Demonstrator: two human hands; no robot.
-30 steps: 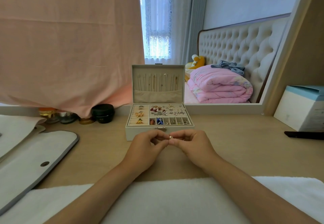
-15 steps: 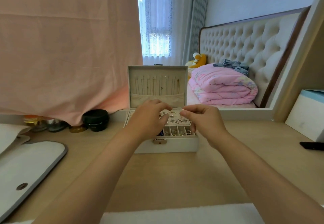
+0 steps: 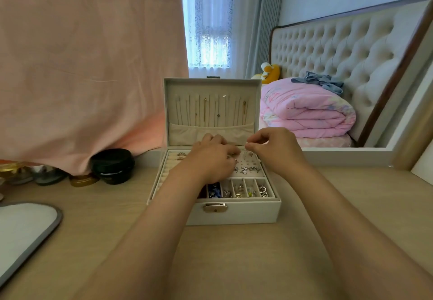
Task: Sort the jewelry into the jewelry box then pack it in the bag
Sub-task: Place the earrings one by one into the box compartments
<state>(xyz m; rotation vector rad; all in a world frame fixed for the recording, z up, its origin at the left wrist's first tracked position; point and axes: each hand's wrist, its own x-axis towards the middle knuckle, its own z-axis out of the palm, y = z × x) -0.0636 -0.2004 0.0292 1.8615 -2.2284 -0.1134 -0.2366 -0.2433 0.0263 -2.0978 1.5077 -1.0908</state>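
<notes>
The box (image 3: 234, 215) stands open at frame centre, mostly filled; the bag (image 3: 23, 229) lies unpacked at lower left. Over the box, the left hand (image 3: 210, 161) curls by a small ring (image 3: 235, 159) and the right hand (image 3: 276, 152) pinches thumb to finger; whether either holds anything, I cannot tell.

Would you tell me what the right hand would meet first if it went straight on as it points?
The right hand points leftward, so probably the left hand, close by above the open jewelry box; depth is unclear, so it might miss.
</notes>
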